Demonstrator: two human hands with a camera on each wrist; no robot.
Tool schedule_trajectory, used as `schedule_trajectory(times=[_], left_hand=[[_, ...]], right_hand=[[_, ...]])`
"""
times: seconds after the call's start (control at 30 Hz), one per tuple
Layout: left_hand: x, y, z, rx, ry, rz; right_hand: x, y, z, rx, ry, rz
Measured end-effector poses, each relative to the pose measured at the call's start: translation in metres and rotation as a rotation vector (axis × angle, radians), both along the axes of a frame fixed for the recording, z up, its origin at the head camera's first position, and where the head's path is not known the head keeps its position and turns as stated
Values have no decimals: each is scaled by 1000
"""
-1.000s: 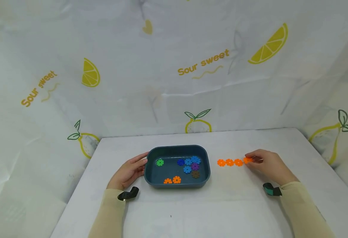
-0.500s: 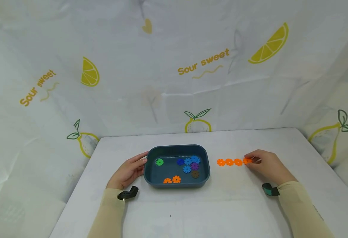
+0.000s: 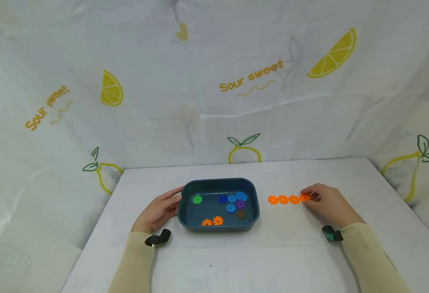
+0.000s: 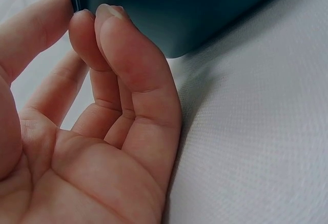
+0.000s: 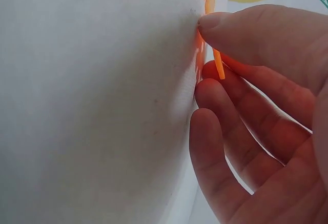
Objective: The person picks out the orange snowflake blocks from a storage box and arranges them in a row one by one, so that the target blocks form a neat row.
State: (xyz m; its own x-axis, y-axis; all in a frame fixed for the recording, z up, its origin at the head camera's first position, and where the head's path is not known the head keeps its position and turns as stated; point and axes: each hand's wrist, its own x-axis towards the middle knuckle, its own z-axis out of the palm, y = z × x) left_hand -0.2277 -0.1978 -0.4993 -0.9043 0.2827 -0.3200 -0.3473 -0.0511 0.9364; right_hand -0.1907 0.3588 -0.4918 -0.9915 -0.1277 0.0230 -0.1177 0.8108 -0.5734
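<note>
Seemingly to steady it, the left hand [image 3: 156, 212] grips the rectangular blue tray [image 3: 219, 229] by its left end, while the right hand [image 3: 327, 203] pinches a notched orange disc [image 3: 304, 197] beside three matching discs [image 3: 283, 200] (contact unclear), apparently for alignment.

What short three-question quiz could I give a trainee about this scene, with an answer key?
1. How many orange discs show inside the tray?
2. True or false: the right hand pinches a blue disc.
3. Fill in the colour: the disc in the tray nearest the left hand is ____.

Key:
1. Two.
2. False; it pinches an orange disc.
3. Green.
</note>
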Motion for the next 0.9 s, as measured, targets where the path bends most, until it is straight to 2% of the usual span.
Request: schedule_trajectory(times=[0.43,0.9], left_hand=[[0,-1,0,-17,-13,1],[-1,-2,-3,-17,3,-12]], right_hand=[[1,-2,0,1,-3,-16],[1,-2,0,7,12,-6]])
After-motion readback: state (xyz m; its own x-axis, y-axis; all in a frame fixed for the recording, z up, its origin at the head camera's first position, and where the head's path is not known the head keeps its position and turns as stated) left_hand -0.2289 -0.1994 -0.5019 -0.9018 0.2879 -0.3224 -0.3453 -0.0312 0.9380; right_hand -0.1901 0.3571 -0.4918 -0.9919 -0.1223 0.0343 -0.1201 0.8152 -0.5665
